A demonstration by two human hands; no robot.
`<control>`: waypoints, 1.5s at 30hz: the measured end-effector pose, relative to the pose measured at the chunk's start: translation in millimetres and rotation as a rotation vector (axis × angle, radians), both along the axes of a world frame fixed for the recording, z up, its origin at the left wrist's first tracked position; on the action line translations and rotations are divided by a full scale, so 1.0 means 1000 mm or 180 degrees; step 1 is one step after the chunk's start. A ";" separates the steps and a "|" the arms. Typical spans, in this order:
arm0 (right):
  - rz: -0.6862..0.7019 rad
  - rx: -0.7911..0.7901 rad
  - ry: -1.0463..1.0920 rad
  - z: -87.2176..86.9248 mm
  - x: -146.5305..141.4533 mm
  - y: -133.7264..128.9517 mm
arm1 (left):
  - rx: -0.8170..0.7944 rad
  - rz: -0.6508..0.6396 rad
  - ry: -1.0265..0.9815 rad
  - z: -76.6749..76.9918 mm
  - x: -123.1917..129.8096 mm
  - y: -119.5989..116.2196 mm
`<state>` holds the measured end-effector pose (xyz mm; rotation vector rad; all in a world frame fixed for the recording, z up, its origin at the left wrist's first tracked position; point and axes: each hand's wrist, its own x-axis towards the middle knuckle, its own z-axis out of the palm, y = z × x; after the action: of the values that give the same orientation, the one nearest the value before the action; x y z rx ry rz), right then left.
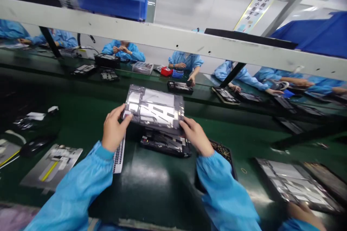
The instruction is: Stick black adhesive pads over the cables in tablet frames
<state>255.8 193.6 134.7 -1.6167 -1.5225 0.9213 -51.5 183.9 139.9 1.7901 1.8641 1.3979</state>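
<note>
An opened tablet [153, 107], its silver battery panels and dark strips facing up, is lifted above the green bench between my two hands. My left hand [114, 128] grips its left edge, thumb on the near corner. At the right near corner, my right hand [197, 135] has its fingers closed on the edge. Just below lies a second opened tablet [166, 144] on the bench, partly covered by the raised one. A white strip with a row of dark marks [118, 157] lies under my left wrist. Beside my right forearm is a black tray of small brass-coloured parts [222, 151].
On the left lie a grey plate with a yellow strip [52, 167] and a black mouse-like object [36, 146]. At right, a co-worker's hand [305, 213] touches another opened tablet [295, 182]. A white shelf beam [173, 39] crosses overhead; co-workers in blue sit behind.
</note>
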 end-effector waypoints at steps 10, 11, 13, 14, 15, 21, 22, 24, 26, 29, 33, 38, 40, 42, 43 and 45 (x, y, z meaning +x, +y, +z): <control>0.0281 0.0465 -0.0994 -0.144 0.052 -0.230 | -0.0657 -0.0073 0.0255 -0.127 0.008 -0.252; 0.0262 0.0423 -0.1117 -0.153 0.053 -0.229 | -0.0726 -0.0142 0.0262 -0.133 0.009 -0.254; 0.0235 0.0343 -0.1477 -0.155 0.051 -0.224 | -0.0820 -0.0441 0.0338 -0.134 0.007 -0.248; 0.0240 0.0320 -0.1704 -0.149 0.048 -0.221 | -0.0824 -0.0599 0.0412 -0.130 0.004 -0.241; 0.0256 0.0326 -0.1928 -0.138 0.043 -0.217 | -0.0784 -0.0693 0.0522 -0.125 -0.002 -0.232; 0.1160 0.1188 -0.1748 -0.067 -0.067 -0.181 | -0.0442 -0.0655 0.1047 -0.119 -0.061 -0.158; 0.1581 0.1191 -0.1557 -0.065 -0.093 -0.172 | -0.0465 -0.0761 0.1062 -0.124 -0.069 -0.148; 0.2103 0.1254 -0.1600 -0.071 -0.142 -0.153 | -0.0514 -0.0931 0.1099 -0.135 -0.079 -0.134; 0.2320 0.1220 -0.1984 -0.082 -0.179 -0.136 | -0.0558 -0.1006 0.1113 -0.143 -0.083 -0.130; 0.2411 0.1116 -0.2535 -0.096 -0.207 -0.120 | -0.0608 -0.1048 0.1112 -0.147 -0.083 -0.131; 0.2304 0.1048 -0.2798 -0.100 -0.214 -0.115 | -0.0655 -0.1074 0.1086 -0.144 -0.082 -0.131; 0.2340 0.1020 -0.2928 -0.102 -0.222 -0.118 | -0.0683 -0.1103 0.1064 -0.144 -0.083 -0.128; 0.2417 0.1008 -0.2909 -0.104 -0.228 -0.115 | -0.0710 -0.1121 0.1132 -0.144 -0.083 -0.127; 0.2537 0.0956 -0.2850 -0.100 -0.227 -0.109 | -0.0751 -0.1144 0.1217 -0.144 -0.083 -0.126; 0.2652 0.0916 -0.2705 -0.096 -0.223 -0.105 | -0.0762 -0.1153 0.1242 -0.144 -0.083 -0.125; 0.2851 0.0891 -0.2086 -0.081 -0.204 -0.100 | -0.0754 -0.1193 0.1272 -0.146 -0.084 -0.123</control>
<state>52.3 93.6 54.0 -1.0347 -2.8041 0.5493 -135.8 61.2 -6.5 2.2570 1.6453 0.6988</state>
